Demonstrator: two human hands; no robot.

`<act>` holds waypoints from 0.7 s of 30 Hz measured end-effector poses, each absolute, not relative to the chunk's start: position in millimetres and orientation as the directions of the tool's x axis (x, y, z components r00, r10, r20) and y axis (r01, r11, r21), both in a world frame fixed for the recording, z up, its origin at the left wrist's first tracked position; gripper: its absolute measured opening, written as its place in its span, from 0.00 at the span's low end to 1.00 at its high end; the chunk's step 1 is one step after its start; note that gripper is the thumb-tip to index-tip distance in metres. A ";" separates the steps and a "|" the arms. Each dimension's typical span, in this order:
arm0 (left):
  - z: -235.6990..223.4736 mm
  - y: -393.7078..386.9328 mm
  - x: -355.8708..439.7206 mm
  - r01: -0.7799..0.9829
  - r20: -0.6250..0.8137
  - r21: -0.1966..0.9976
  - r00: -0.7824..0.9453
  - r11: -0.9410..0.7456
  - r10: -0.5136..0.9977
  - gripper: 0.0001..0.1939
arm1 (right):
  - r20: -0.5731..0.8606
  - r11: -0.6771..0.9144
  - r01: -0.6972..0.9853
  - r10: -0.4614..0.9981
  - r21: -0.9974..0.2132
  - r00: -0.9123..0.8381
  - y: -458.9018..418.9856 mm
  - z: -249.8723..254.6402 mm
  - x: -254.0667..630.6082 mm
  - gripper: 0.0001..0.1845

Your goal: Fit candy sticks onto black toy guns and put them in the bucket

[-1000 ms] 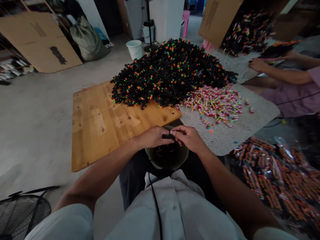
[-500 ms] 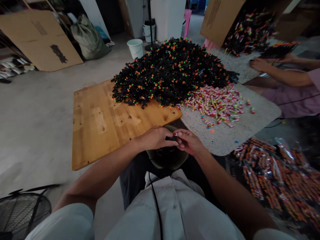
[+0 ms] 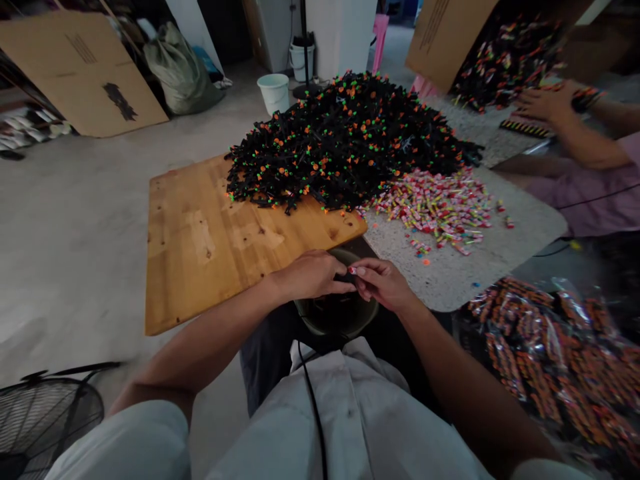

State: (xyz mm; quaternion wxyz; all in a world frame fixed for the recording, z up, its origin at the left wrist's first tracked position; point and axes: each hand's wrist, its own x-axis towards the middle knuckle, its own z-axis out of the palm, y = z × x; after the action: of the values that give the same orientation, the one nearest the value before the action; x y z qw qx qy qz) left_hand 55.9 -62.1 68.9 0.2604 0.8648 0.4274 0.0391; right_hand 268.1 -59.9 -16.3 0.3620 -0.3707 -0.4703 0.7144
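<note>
My left hand [image 3: 313, 275] is held over an olive bucket [image 3: 369, 321] at my lap, thumb and forefinger closed around a small black plastic piece [image 3: 344, 276], most of it hidden. Facing it, my right hand [image 3: 384, 285] pinches a tiny red-and-white tube [image 3: 353, 270] between thumb and forefinger. The two hands nearly meet, the tube lying close to the left fingertips. A big heap of black plastic pieces [image 3: 340, 140] with orange and green tips rises beyond them. Beside it is a pile of small pink, red and yellow tubes [image 3: 440, 207].
A wooden tabletop [image 3: 185, 267] lies ahead left, and a grey speckled table [image 3: 520, 233] ahead right. Bagged orange-and-black goods [image 3: 550, 360] fill the right side. Another person's hands [image 3: 550, 103] work at the far right. A fan [image 3: 45, 420] stands lower left.
My hands stay over the bucket with slight finger movement. The view shifts a little. The other person's hands have risen and moved, uncovering a dark strip on the table.
</note>
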 end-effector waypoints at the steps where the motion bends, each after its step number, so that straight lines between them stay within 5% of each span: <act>1: 69.3 -61.5 55.6 0.724 -0.171 0.480 0.631 -0.495 0.756 0.14 | -0.176 -0.259 -0.122 0.870 -0.958 -0.460 -58.8 -16.1 270.2 0.22; 7: 61.0 -60.5 55.2 0.726 -0.111 0.473 0.612 -0.500 0.783 0.12 | -0.135 -0.084 0.121 0.854 -0.989 -0.503 -53.6 -3.4 280.0 0.20; 15: 33.9 -60.0 49.2 0.700 -0.003 0.541 0.556 -0.466 0.831 0.15 | -0.199 -0.093 0.207 0.787 -0.974 -0.584 -46.9 -2.5 282.4 0.20; 21: -12.8 -72.2 52.3 0.756 -0.086 0.360 0.610 -0.546 0.788 0.15 | -0.376 -0.081 0.440 0.671 -0.894 -0.640 -48.6 -21.3 278.1 0.16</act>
State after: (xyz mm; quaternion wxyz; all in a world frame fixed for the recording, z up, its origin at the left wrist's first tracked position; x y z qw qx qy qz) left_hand 52.3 -72.2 -12.8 0.1834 0.8782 0.4397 0.0429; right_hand 278.1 -48.6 -21.3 0.0949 -0.4138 -0.6712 0.6077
